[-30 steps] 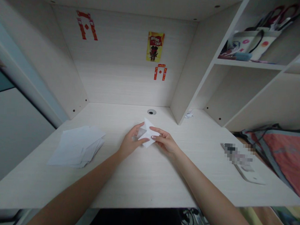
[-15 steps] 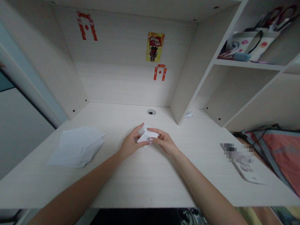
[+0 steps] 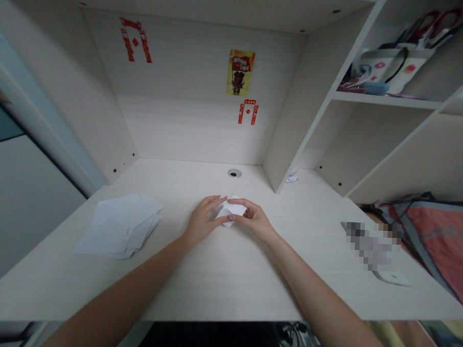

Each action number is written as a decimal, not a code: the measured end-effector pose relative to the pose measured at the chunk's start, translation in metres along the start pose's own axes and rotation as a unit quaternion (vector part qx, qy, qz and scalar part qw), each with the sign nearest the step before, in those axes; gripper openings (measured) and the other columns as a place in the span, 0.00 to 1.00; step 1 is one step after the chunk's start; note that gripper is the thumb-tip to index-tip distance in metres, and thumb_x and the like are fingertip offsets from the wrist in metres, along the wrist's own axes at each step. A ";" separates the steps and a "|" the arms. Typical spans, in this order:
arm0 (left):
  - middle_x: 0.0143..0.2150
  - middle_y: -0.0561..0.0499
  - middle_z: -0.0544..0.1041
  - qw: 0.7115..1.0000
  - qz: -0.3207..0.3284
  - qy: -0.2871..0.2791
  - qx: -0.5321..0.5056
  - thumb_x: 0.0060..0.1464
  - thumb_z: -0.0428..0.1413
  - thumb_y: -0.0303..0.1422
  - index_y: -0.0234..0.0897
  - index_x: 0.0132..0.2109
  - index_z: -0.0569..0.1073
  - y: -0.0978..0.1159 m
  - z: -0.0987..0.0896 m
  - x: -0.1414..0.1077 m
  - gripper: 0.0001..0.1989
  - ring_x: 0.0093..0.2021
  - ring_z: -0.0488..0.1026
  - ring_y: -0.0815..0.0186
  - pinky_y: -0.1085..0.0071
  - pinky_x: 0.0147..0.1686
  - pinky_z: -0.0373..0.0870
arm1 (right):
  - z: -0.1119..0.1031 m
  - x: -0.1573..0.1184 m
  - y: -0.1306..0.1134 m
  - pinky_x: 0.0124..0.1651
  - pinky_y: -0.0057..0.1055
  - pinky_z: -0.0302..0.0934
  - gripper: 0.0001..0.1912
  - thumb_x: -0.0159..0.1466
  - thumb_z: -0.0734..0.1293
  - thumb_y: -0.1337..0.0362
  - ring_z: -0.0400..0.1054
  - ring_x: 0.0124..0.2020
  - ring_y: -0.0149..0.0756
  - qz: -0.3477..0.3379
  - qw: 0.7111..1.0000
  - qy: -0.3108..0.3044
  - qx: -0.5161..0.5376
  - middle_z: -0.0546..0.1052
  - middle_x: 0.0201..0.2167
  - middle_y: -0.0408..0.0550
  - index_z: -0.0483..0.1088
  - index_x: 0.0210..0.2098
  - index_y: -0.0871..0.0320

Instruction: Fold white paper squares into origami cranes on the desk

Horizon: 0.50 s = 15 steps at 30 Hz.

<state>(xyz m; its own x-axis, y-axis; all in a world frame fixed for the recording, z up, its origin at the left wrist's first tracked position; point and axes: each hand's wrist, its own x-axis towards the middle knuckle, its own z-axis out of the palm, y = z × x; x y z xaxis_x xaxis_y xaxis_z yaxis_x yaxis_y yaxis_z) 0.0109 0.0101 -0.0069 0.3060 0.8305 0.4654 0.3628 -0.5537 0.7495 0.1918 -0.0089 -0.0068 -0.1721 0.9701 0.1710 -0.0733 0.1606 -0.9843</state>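
A small folded white paper [image 3: 227,210] is held between my two hands, just above the middle of the desk [image 3: 227,275]. My left hand [image 3: 205,217] grips its left side, thumb at the front and fingers at the back. On the right side, my right hand [image 3: 252,218] pinches the paper between thumb and fingers. The fingertips of both hands nearly meet at the front and back of the paper. To the left lies a loose stack of white paper sheets [image 3: 114,224].
A flat object, partly blurred out [image 3: 393,278], lies at the desk's right. A round cable hole [image 3: 234,173] is behind my hands. An upright divider [image 3: 285,130] stands at back right, with crumpled paper [image 3: 291,177] beside it. A red and grey cloth item [image 3: 436,233] sits beyond the right edge.
The fingers of my left hand have moved inward over the back of the paper, closer to my right fingertips. The paper is turned slightly, and its lower point now shows below the thumbs.
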 end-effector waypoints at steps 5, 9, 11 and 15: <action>0.56 0.51 0.71 0.999 -0.039 -0.027 0.022 0.48 0.59 0.39 0.48 0.56 0.66 0.004 -0.001 -0.004 0.27 0.53 0.68 0.60 0.63 0.53 0.64 | 0.002 -0.001 -0.003 0.38 0.31 0.60 0.18 0.51 0.72 0.59 0.68 0.38 0.38 -0.047 0.996 0.000 -0.069 0.75 0.41 0.47 0.73 0.42 0.52; 0.54 0.53 0.72 0.997 -0.064 -0.039 0.026 0.49 0.58 0.40 0.50 0.58 0.64 0.006 0.000 -0.006 0.28 0.47 0.73 0.62 0.67 0.47 0.68 | 0.003 -0.001 -0.005 0.44 0.33 0.58 0.16 0.54 0.70 0.58 0.67 0.42 0.39 -0.054 0.998 -0.011 -0.042 0.75 0.42 0.47 0.74 0.42 0.53; 0.54 0.53 0.73 0.998 -0.051 -0.034 0.034 0.49 0.58 0.41 0.50 0.57 0.65 0.008 -0.001 -0.006 0.27 0.47 0.73 0.62 0.67 0.48 0.68 | 0.003 -0.001 -0.004 0.46 0.33 0.58 0.15 0.54 0.69 0.56 0.67 0.42 0.39 -0.044 0.999 0.002 0.001 0.75 0.42 0.47 0.74 0.40 0.54; 0.55 0.53 0.71 0.997 0.013 -0.026 0.068 0.51 0.57 0.39 0.49 0.55 0.67 0.012 -0.002 -0.005 0.23 0.54 0.69 0.62 0.65 0.54 0.64 | 0.006 -0.001 -0.001 0.39 0.30 0.59 0.22 0.50 0.72 0.57 0.67 0.33 0.33 0.012 0.992 0.061 0.107 0.75 0.34 0.43 0.70 0.45 0.52</action>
<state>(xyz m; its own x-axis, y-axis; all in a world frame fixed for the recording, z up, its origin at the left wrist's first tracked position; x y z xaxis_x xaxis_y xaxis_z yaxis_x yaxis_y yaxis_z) 0.0124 -0.0010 0.0005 0.3605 0.8139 0.4556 0.4691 -0.5804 0.6657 0.1861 -0.0112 -0.0059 -0.0562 0.9901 0.1289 -0.2805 0.1083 -0.9537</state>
